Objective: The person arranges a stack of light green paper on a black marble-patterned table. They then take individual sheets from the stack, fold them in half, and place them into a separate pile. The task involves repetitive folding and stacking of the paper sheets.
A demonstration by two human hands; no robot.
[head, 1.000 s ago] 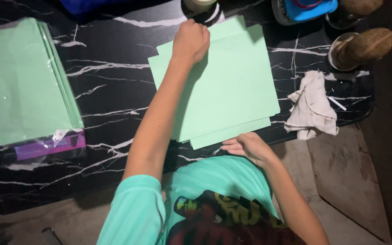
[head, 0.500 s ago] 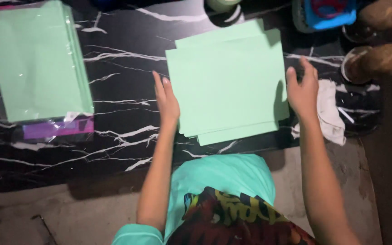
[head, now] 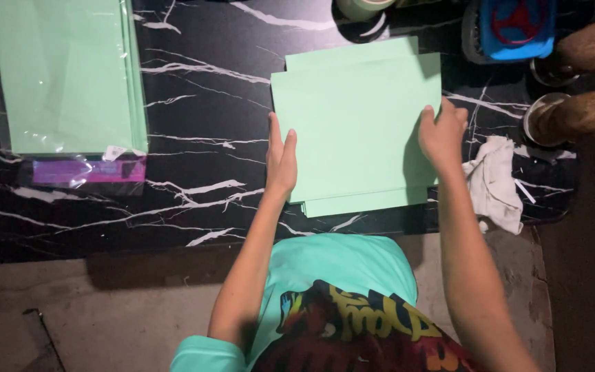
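A small pile of light green paper sheets [head: 356,124] lies on the black marble-patterned table [head: 208,76], slightly fanned. My left hand [head: 281,160] lies flat with fingers straight against the pile's left edge. My right hand [head: 442,132] rests on the right edge of the top sheet, fingers curled over it and lifting it a little. Both forearms reach out from my turquoise shirt at the bottom of the view.
A plastic-wrapped pack of green paper [head: 67,76] with a purple label lies at the far left. A crumpled white cloth [head: 494,182] sits right of the pile. A blue container [head: 514,27], two brown round objects [head: 587,114] and a tape roll [head: 359,7] line the far right edge.
My left hand came down from the pile's far corner to its left edge. My right hand rose from the table's near edge to the pile's right edge and curled onto the top sheet.
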